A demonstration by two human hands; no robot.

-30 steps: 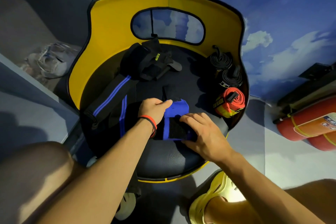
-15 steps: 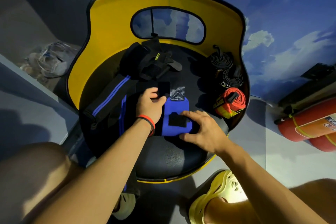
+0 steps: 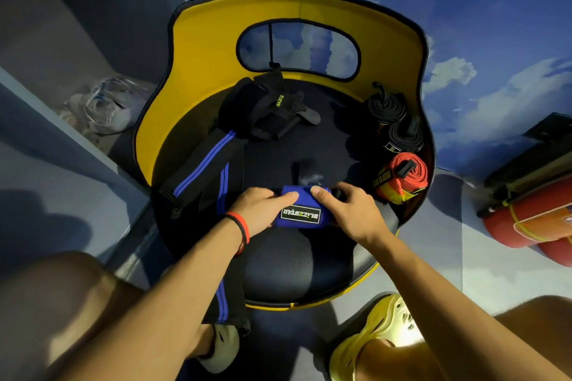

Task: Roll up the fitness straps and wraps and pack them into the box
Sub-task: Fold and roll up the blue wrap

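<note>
The blue wrap [image 3: 301, 210] lies rolled on the front of the seat [image 3: 309, 151], label up, held at both ends. The left hand [image 3: 263, 209] takes its left end, thumb on top, and the right hand [image 3: 349, 210] takes the right end the same way. Each grip is closed on the roll, not released.

It looks like soft elastic cloth: light, springy and likely to unwind if let go. I would keep pressure on the outer flap, probably a hook-and-loop tab, and carry it by pinching across the roll instead of by a loose tail. It is neither fragile nor slippery.

Left of it a long wrap [image 3: 201, 167], black with blue stripes, lies unrolled and hangs over the seat's front edge. A black strap pile [image 3: 269, 108] sits near the backrest [image 3: 216, 40]. At the right edge are two black rolls [image 3: 396, 124] and a red roll [image 3: 402, 176], already coiled. No box is in view.

The seat is padded, dark and slightly domed, so a roll could creep toward the edge. The yellow backrest walls in the far side. Space is tight: a cloud-painted wall [image 3: 479, 40] is on the right, red extinguishers [image 3: 532, 219] lie on the floor, and there is a plastic bag [image 3: 102, 108] to the left
</note>
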